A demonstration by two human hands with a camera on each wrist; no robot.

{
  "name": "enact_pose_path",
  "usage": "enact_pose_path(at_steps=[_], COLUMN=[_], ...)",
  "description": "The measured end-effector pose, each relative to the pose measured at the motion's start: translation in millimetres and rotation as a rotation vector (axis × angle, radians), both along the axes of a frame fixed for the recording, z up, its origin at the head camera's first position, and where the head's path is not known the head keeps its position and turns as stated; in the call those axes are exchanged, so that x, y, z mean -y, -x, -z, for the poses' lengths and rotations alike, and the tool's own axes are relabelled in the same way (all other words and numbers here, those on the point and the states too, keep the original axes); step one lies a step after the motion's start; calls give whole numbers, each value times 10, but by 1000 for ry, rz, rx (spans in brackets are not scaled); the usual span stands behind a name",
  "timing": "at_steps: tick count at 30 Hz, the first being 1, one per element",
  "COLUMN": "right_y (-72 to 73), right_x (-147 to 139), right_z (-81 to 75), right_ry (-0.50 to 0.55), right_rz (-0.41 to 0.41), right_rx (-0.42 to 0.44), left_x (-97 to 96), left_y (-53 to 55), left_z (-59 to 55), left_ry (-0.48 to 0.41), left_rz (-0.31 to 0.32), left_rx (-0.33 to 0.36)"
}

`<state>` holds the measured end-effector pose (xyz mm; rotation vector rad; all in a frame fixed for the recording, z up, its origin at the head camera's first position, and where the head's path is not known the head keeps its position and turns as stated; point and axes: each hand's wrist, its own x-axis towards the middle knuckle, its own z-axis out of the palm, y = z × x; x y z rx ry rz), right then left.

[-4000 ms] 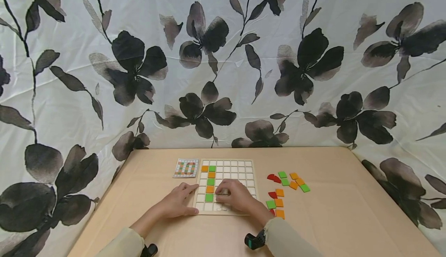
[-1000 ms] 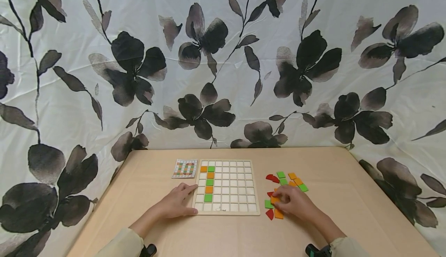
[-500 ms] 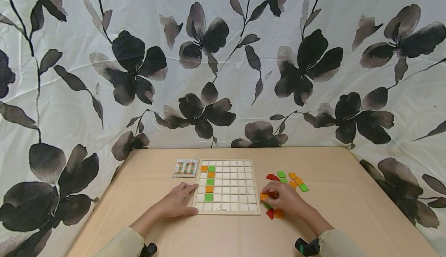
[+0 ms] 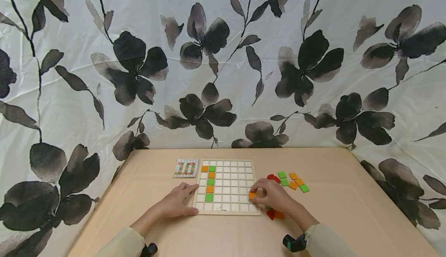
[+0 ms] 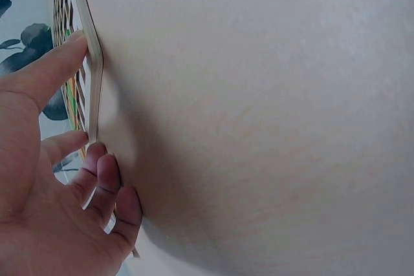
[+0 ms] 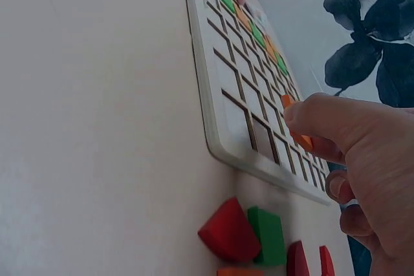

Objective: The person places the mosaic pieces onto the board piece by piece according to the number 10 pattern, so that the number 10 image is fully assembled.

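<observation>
My right hand (image 4: 273, 196) pinches an orange square tile (image 4: 252, 195) between thumb and fingertips, over the right columns of a pale grid board (image 4: 235, 190). In the right wrist view the tile (image 6: 303, 140) stands on edge above the grid. My left hand (image 4: 175, 202) rests at the board's left side, fingers spread; in the left wrist view the thumb (image 5: 61, 63) touches the board's rim (image 5: 94, 63) near its corner. Orange and green tiles, such as a green one (image 4: 209, 197), fill part of the two left columns; the other cells hold no tile.
A small printed card (image 4: 186, 168) with a coloured grid lies left of the board's top. Loose green (image 4: 285, 182), orange (image 4: 297, 178) and red (image 4: 271, 177) pieces lie to the right, some partly hidden by my right hand. A floral cloth (image 4: 244, 75) hangs behind the table.
My right hand has gone from the board to the loose pieces, taken up an orange tile and carried it left over the board's right side. The left hand has stayed in place.
</observation>
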<state>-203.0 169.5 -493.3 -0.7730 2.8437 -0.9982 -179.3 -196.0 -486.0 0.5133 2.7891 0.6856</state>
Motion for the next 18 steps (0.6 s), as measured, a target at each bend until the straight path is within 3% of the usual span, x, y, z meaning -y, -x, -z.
enact_pose_path(at_steps=[18], right_y=[101], right_x=[435], right_z=[-6], right_ry=[-2], right_rz=[-72], right_rx=[-16], left_x=[-12], left_y=[29], left_z=[17], left_ry=[11], left_rz=[3], left_rx=[-17])
